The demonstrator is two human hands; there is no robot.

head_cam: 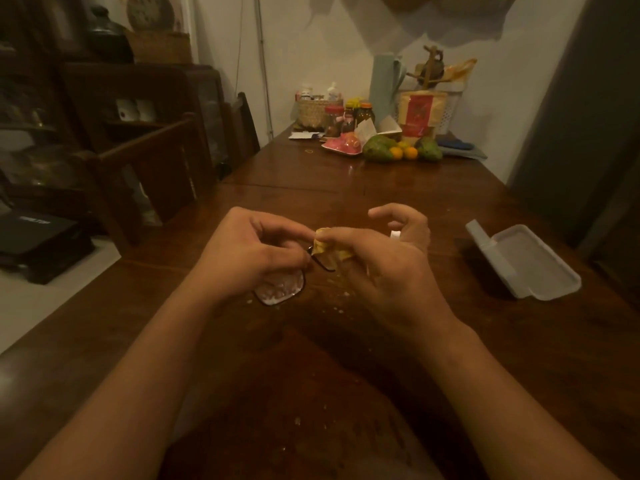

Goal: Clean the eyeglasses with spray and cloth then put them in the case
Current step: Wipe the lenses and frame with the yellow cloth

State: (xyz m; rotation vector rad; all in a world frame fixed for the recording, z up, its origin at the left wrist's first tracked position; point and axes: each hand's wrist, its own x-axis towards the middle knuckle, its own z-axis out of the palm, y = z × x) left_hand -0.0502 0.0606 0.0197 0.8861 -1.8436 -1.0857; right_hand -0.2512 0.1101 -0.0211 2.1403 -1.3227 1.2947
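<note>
Both hands are up over the table (346, 341), forearms coming in from the near edge and meeting just above the wood. Left hand (249, 251) is curled, fingers pinching the glasses (282, 285) by the frame near the bridge, and that looks like a steadying grip, keeping the frame from twisting while the other side gets rubbed. The near lens hangs below that hand, speckled with droplets, so by the look of it this one has been sprayed and not yet wiped. Right hand (384, 265) has thumb and forefinger pressed together on a yellow cloth (327, 245), folded over the far lens, which is hidden inside it. That same hand seems to have a small white-capped thing (396, 234) tucked against the palm, likely the spray, though I can't tell for sure. Its little finger is lifted clear, wrist cocked inward.

Droplets dot the table under and in front of the hands.

Off to the right, well apart from the work, the case (533, 268) lies open, lid flung back, ready and waiting. Far end of the table: fruit (401, 150), jars (349, 117), a basket (311, 112), all out of the way.

My read: mid-wipe, one lens to go.
</note>
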